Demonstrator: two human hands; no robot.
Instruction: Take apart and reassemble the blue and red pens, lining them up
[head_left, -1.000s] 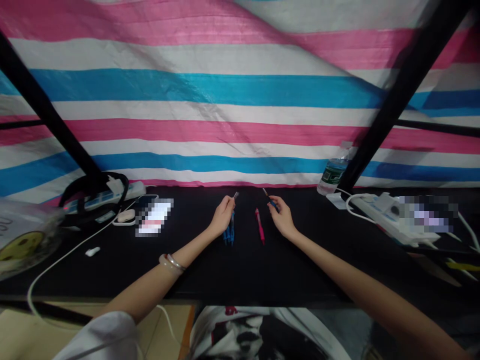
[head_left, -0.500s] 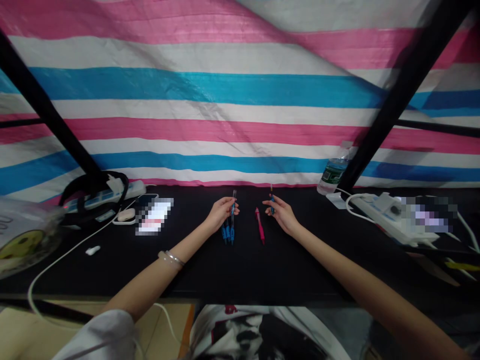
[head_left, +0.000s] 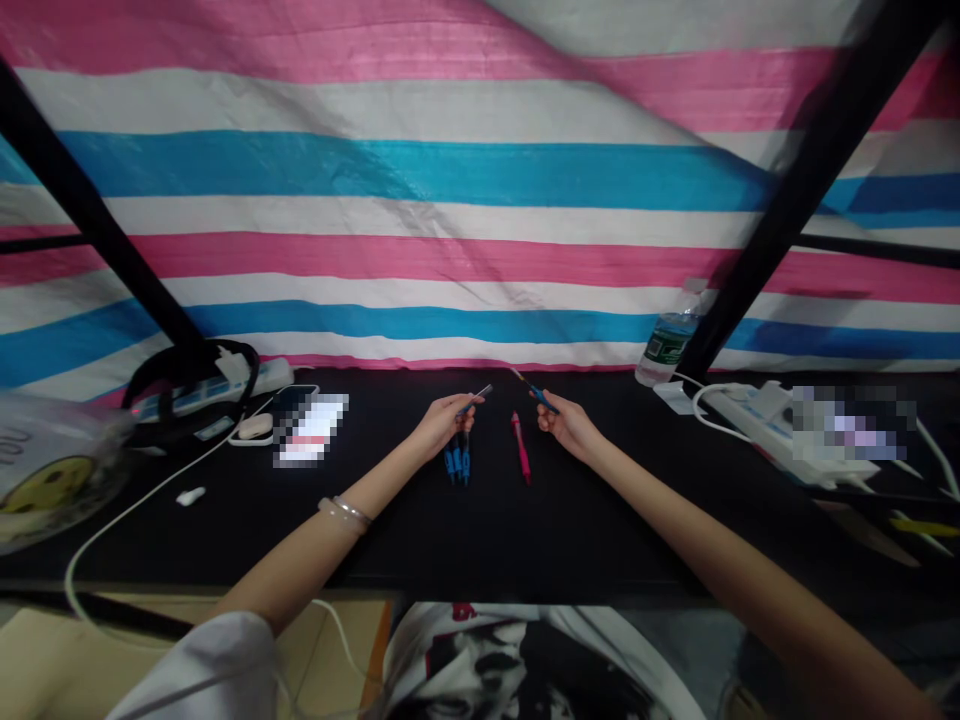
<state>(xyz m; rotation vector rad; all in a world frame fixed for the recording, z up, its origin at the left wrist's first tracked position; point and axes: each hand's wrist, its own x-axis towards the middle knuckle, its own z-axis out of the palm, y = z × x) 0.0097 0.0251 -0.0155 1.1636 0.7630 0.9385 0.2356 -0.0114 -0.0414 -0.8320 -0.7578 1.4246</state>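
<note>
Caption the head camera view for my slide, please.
Left hand holds a slim pen part, right hand a blue pen part; a pink pen lies on the black table between them.

We see a tarpaulin (head_left: pixel 420 180) striped in pink, white and blue behind our black desk (head_left: pixel 600 545). The grouped pens (head_left: pixel 457 463) have blue grips; the pen piece (head_left: pixel 547 402) in our right hand (head_left: pixel 571 426) is blue too, while the lone pen (head_left: pixel 521 450) is deep pink. Our bangle (head_left: pixel 354 514) is silver, the earbud (head_left: pixel 190 496) white, the bottle label (head_left: pixel 666 347) green.
</note>
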